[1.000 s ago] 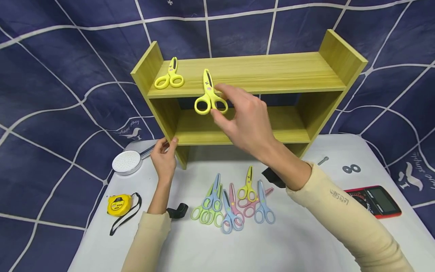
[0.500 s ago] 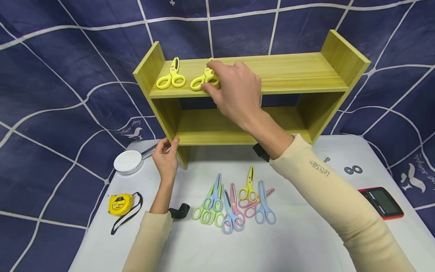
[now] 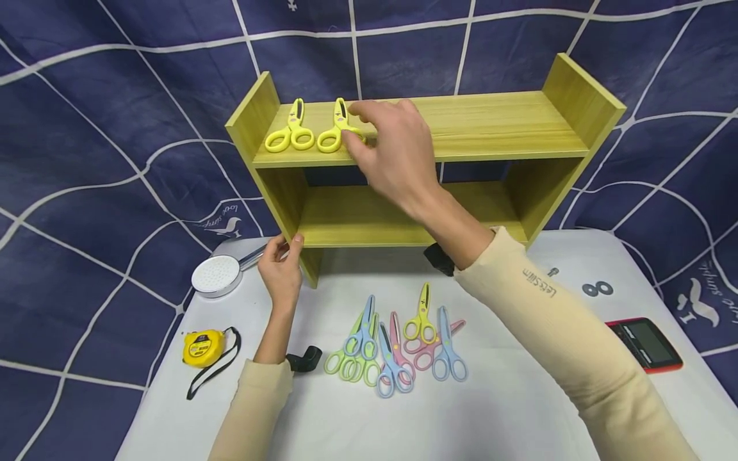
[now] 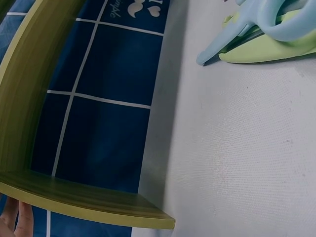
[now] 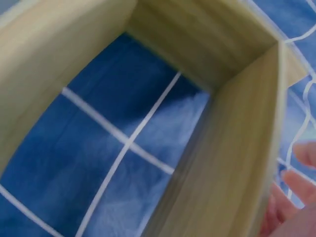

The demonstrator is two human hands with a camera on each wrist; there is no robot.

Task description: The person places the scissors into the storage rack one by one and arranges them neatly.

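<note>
Two yellow scissors lie on the top board of a wooden shelf [image 3: 490, 125]: one pair [image 3: 290, 133] at the left end, another pair [image 3: 330, 139] just right of it. My right hand [image 3: 398, 150] is over the second pair, thumb and fingers spread apart, the thumb covering part of its right handle. In the right wrist view the fingers [image 5: 296, 185] show nothing between them. My left hand [image 3: 281, 269] holds the lower left side panel of the shelf, thumb at the front edge and fingers on the outer side. Its fingertips [image 4: 22, 219] show in the left wrist view.
A cluster of blue, green, pink and yellow scissors [image 3: 392, 358] lies on the white table before the shelf. At left are a shower head [image 3: 216, 275] and a tape measure [image 3: 203, 347]. A multimeter [image 3: 646, 344], washers [image 3: 597, 289] and a bolt [image 3: 553, 272] lie right.
My right hand carried the second yellow scissors up and back onto the top board, then its fingers parted from them. The left hand stays at the side panel.
</note>
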